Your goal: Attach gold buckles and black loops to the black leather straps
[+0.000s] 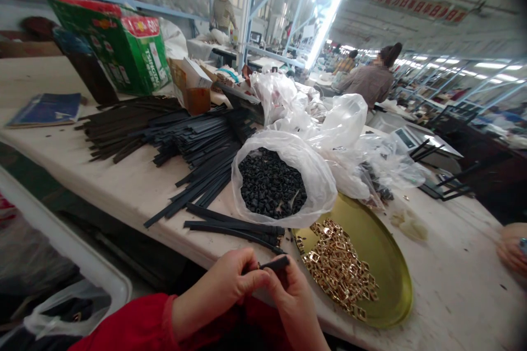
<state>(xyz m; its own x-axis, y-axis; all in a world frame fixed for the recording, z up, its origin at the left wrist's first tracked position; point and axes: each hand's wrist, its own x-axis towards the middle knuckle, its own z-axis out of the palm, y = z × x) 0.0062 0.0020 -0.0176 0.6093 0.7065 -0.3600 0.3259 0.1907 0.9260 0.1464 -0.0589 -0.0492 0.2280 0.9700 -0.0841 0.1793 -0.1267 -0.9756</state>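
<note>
Dark strip (276, 264) is up in front of the body, over the near edge of the table (448, 279), pinched between both hands. Visible bit runs roughly 8:30 to 2:30, right end a little higher; rest hidden by fingers. Left hand (233, 278) at its 9 o'clock end, fingers closed in; exact grip partly hidden. Right hand (297, 299) at the 3 o'clock end, thumb and fingers curled tight on the strip. Both hands touch it, so neither is nearer. Closest other stuff: small row of dark strips (230, 227) just beyond, 11 o'clock from the hands, ends pointing back toward them. Bag of black loops (272, 184) at 12. Gold tray (391, 279) with metal buckles (340, 269) at 3, right hand the nearer one. Bigger strip pile (197, 137) at 11, farther off.
</note>
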